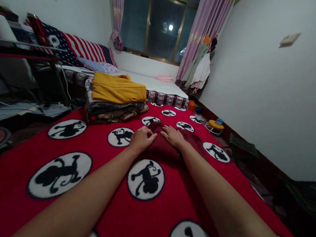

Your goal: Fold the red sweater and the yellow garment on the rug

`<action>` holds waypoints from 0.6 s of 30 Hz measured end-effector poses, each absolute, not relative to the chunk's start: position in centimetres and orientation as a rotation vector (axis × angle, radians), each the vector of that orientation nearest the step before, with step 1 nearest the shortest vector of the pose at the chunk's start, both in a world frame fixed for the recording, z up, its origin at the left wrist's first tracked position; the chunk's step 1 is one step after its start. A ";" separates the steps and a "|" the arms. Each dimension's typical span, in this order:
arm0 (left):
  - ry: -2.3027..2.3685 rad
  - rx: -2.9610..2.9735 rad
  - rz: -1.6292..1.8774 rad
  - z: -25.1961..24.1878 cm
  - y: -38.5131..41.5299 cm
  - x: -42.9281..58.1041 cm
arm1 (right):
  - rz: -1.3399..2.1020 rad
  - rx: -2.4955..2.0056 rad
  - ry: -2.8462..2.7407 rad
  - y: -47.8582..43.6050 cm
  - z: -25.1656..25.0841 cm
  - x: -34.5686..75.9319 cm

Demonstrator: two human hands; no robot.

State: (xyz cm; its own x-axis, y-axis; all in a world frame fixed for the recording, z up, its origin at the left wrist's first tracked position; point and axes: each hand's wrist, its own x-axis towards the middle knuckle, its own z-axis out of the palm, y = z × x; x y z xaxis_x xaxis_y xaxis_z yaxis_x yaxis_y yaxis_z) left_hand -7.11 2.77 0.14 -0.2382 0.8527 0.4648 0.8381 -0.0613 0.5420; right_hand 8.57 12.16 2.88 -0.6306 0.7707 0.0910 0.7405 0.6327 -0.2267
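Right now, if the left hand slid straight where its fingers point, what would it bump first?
Probably the right hand, just across the bunched dark red garment that the left hand also touches; depth is unclear.

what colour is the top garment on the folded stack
The top garment is mustard yellow; head view.

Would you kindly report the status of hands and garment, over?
Left hand curled at garment edge, grip unclear. Right hand flat on it. Folded stack beyond, apart.

Garment (172, 149) on blanket (104, 204), clothes stack (115, 97) behind-left
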 end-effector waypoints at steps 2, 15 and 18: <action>2.195 1.889 1.201 0.2 2.7 -7.2 | 0.235 -1.229 -2.623 12.4 2.2 8.6; 2.204 1.929 1.135 -0.4 2.8 -6.9 | -0.069 -1.969 -2.115 9.1 2.8 20.2; 2.197 1.943 1.137 -0.5 3.0 -7.0 | 0.010 -1.984 -2.201 8.6 3.7 20.0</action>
State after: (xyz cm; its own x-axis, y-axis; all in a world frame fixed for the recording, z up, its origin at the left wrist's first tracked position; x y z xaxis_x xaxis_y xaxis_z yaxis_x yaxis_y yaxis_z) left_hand -6.95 2.98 -0.51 -0.2367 0.8613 0.4496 0.8643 -0.0248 0.5024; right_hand 20.03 8.62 3.69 -0.0947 0.9873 0.1277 0.9861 0.1106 -0.1237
